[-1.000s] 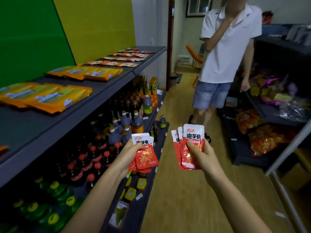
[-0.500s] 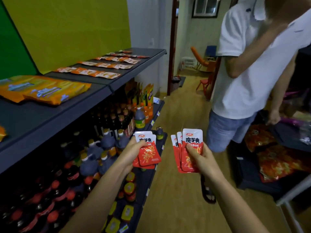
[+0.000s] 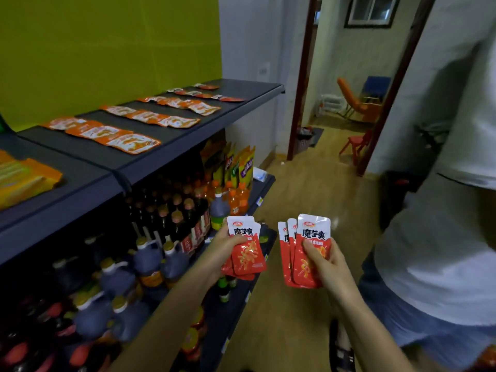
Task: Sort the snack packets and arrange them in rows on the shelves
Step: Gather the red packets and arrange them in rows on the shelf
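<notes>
Red packets (image 3: 248,257) gripped: left hand (image 3: 224,249), right hand (image 3: 326,267) | shelf (image 3: 174,154): orange packet rows (image 3: 150,116)

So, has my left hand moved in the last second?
Yes. The left hand, holding red packets, has gone forward along the top shelf, toward the orange packet rows.

You see only slivers of the rear red-and-white foil snack packets (image 3: 283,253); the yellow flat packets (image 3: 24,181) run off-frame left.
</notes>
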The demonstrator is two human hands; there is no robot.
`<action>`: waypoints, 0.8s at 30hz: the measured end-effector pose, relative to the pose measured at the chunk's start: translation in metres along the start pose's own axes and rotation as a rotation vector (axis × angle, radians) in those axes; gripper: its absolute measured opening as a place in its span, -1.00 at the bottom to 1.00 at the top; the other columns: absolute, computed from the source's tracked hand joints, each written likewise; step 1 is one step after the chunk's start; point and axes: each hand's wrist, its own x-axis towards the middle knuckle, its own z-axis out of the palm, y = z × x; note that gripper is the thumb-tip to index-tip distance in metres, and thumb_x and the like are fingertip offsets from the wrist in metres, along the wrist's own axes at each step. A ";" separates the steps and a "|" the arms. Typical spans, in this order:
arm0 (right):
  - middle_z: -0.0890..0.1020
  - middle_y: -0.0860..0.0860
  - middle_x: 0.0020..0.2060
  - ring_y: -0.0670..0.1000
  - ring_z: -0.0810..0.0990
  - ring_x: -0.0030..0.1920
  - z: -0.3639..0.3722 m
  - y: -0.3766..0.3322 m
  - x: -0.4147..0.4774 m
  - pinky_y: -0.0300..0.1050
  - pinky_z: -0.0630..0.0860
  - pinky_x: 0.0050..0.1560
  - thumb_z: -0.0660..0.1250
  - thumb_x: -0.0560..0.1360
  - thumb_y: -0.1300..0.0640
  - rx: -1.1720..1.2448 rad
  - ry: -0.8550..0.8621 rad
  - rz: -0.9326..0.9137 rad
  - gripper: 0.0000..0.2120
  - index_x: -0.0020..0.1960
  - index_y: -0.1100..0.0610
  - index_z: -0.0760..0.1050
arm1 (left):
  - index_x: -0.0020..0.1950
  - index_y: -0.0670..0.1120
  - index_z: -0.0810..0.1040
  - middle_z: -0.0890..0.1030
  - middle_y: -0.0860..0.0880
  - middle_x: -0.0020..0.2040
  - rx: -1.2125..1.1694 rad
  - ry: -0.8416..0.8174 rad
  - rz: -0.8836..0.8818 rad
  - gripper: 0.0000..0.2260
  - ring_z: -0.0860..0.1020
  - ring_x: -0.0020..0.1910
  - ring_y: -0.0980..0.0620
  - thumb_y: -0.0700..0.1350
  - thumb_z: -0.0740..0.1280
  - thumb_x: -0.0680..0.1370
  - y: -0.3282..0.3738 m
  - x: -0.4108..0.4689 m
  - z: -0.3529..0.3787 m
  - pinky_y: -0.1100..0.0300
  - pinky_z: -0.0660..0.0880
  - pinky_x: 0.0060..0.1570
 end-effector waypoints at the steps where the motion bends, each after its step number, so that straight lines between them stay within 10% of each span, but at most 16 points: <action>1: 0.63 -0.05 -0.15 -0.14 0.61 -0.23 -0.001 0.000 0.017 -0.43 0.50 -0.39 0.27 0.53 0.15 0.004 -0.004 0.000 -0.89 0.05 0.04 0.42 | 0.21 -0.04 0.44 0.59 0.00 -0.11 0.009 -0.003 -0.002 -0.71 0.57 -0.21 0.04 -0.30 0.22 0.54 0.002 0.016 0.004 0.21 0.53 -0.26; 6: 0.62 -0.02 -0.12 -0.08 0.61 -0.18 0.005 -0.009 0.103 -0.42 0.52 -0.36 0.27 0.53 0.17 0.008 -0.012 -0.010 -0.87 0.08 0.07 0.41 | 0.25 -0.07 0.41 0.60 -0.10 0.02 0.070 -0.011 0.006 -0.71 0.59 -0.06 -0.10 -0.26 0.23 0.54 0.024 0.099 0.023 -0.05 0.53 0.03; 12: 0.65 -0.02 -0.09 -0.14 0.65 -0.23 0.016 -0.044 0.215 -0.37 0.56 -0.30 0.29 0.52 0.16 0.048 -0.007 -0.056 -0.78 0.16 0.11 0.45 | 0.26 -0.06 0.41 0.62 -0.01 -0.10 0.018 -0.066 0.043 -0.70 0.60 -0.20 0.04 -0.24 0.24 0.54 0.077 0.199 0.043 0.16 0.53 -0.26; 19: 0.67 0.07 0.00 0.01 0.65 -0.10 0.021 -0.055 0.314 -0.14 0.61 -0.11 0.30 0.52 0.16 0.164 0.049 -0.047 -0.81 0.14 0.07 0.49 | 0.31 -0.04 0.38 0.62 -0.02 -0.01 -0.021 -0.104 0.075 -0.71 0.62 -0.13 0.04 -0.20 0.19 0.59 0.114 0.291 0.074 0.17 0.58 -0.15; 24: 0.68 0.02 -0.09 -0.07 0.67 -0.24 0.016 -0.057 0.373 -0.25 0.60 -0.30 0.30 0.52 0.15 0.198 -0.007 0.003 -0.77 0.17 0.11 0.50 | 0.29 -0.05 0.40 0.64 -0.01 0.01 -0.024 -0.045 0.100 -0.69 0.67 -0.19 0.12 -0.11 0.29 0.55 0.127 0.341 0.089 0.22 0.58 -0.29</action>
